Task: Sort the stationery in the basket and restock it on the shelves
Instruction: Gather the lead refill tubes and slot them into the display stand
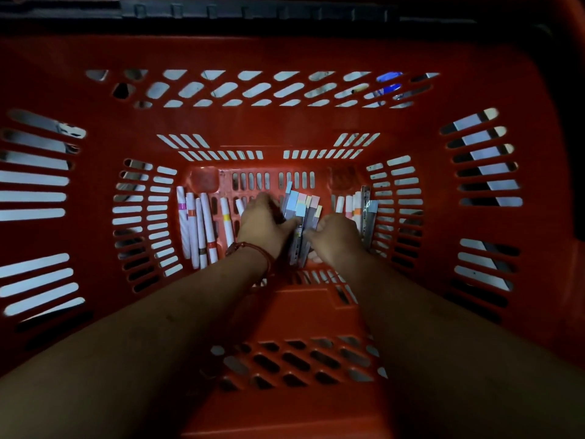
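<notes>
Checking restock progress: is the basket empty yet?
Not empty: markers lie on the basket floor, and the right hand grips packs beside the left hand.

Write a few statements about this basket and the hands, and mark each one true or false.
1. The left hand and right hand reach down inside the red basket. True.
2. The white markers stand upright in a cup. False: they lie flat on the basket floor.
3. A red bracelet sits on the left wrist. True.
4. The hands hold a pair of scissors. False: they grip a bundle of pastel-tipped strips in the middle of the basket floor.
</notes>
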Available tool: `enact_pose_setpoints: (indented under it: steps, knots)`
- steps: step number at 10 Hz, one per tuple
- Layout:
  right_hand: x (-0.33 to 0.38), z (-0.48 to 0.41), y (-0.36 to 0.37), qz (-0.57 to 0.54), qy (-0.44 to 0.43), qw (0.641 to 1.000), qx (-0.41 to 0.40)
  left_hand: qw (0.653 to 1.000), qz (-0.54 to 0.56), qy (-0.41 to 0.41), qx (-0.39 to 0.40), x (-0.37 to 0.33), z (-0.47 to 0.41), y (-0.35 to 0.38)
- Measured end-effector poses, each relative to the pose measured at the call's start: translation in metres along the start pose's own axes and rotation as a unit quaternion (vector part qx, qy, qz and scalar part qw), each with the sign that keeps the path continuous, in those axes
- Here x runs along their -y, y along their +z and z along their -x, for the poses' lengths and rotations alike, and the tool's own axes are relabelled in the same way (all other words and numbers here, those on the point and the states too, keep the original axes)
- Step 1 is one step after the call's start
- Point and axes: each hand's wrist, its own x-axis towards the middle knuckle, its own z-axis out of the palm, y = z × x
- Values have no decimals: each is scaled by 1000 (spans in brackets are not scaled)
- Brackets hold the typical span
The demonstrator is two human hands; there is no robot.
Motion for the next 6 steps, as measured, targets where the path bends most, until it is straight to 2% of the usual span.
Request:
enact_pose_setpoints:
  steps: [1, 3, 4, 5, 6]
  knots:
    - [-5, -6, 4, -3, -1, 1000, 23, 999, -42, 1, 16, 6, 0, 6]
    - [-4, -1, -13, -145, 80, 981, 102, 988, -145, 16, 59, 2, 11, 13]
    - [-5, 0, -16, -109, 89, 986, 85, 979, -199, 5, 44, -4, 20, 21]
    - [-5, 4, -22, -132, 98, 982, 95, 971, -237, -11, 42, -11, 24, 25]
    - [0, 6, -20, -112, 82, 984, 109, 953, -304, 8, 11, -10, 26, 30]
